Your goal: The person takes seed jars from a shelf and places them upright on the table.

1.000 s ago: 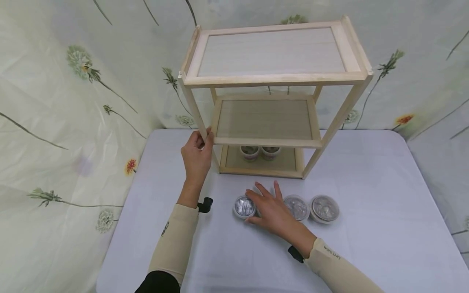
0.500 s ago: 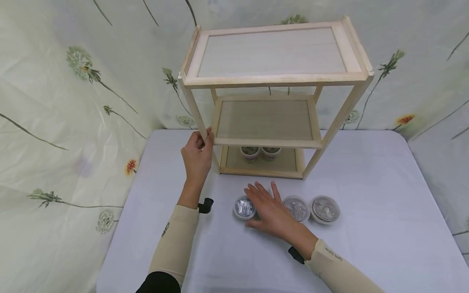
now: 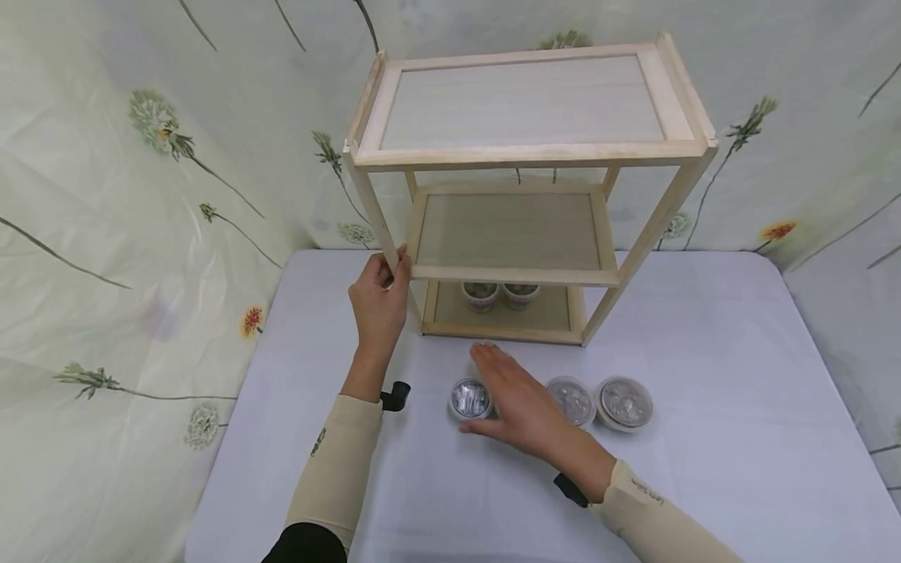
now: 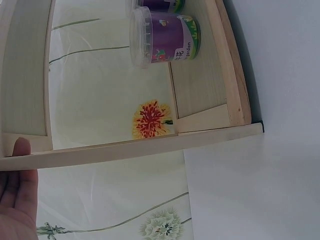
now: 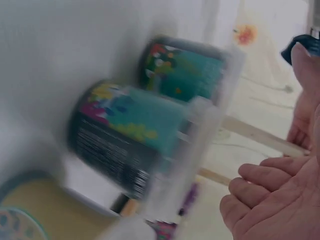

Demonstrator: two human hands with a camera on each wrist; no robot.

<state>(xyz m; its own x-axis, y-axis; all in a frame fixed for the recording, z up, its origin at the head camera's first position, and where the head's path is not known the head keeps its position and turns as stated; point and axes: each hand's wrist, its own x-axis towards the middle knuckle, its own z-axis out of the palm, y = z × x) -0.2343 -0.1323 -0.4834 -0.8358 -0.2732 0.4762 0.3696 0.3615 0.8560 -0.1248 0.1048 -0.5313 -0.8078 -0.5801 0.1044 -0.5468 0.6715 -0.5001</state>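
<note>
In the head view my left hand [image 3: 380, 295] grips the front left post of a three-tier wooden shelf [image 3: 528, 155], at the height of the middle board. The left wrist view shows a fingertip on one side of that post [image 4: 120, 154]. My right hand [image 3: 519, 403] is over the row of lidded plastic cups, with fingers straight and thumb spread. A cup with a shiny silver top [image 3: 470, 399] is beside its fingers and thumb. To its right are a clear-lidded cup [image 3: 572, 399] and another lidded cup [image 3: 625, 403]. Teal labels show on a blurred cup [image 5: 135, 132] in the right wrist view.
Two cups stand on the shelf's bottom board; one purple-labelled cup [image 4: 165, 37] shows clearly in the left wrist view. The shelf stands near the back of a white-covered table [image 3: 739, 391]. A flower-print cloth [image 3: 176, 234] hangs behind and to the sides.
My right hand's fingers have come together and shifted slightly left and away from me; its thumb has moved left, below the silver-topped cup. My left hand keeps its grip on the shelf post.
</note>
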